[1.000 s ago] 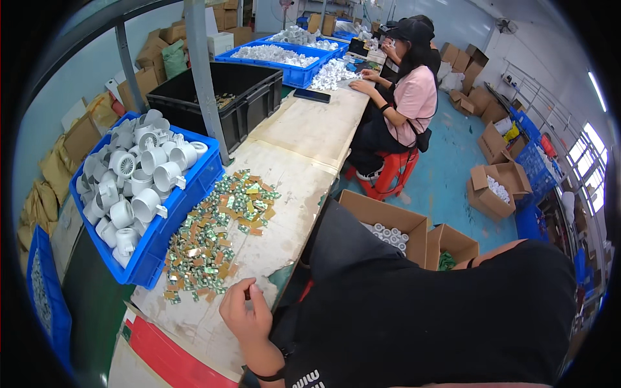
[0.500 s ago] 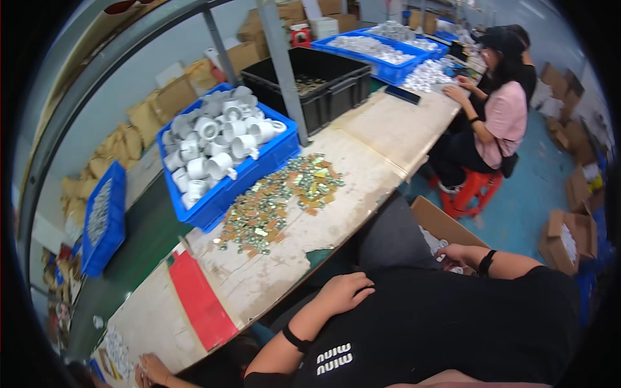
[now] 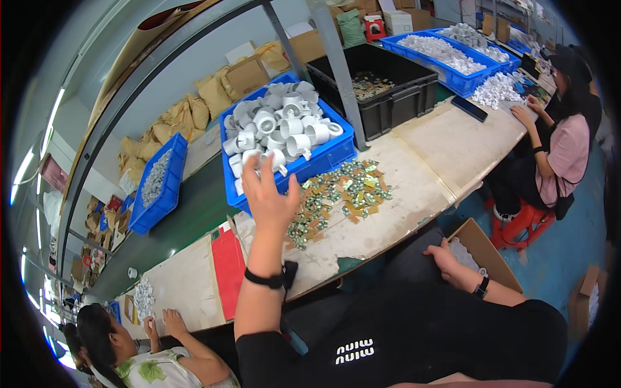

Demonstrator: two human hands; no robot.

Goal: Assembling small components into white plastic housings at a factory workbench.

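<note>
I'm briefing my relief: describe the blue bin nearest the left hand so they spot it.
Start at the pale bench and its grey post. Left of the post, behind the left hand in this view, sits the blue bin. Large white cup-shaped parts heap it; the other blue bins hold much smaller pieces.

I see room for my left grip (image 3: 268,199) above the white parts (image 3: 299,143), but the blue bin (image 3: 333,154) blocks a low path with its wall; rightward, past the circuit boards (image 3: 336,194), the bench (image 3: 420,161) offers a bare stretch, grey post (image 3: 337,64) and black crate (image 3: 401,107) behind
</note>
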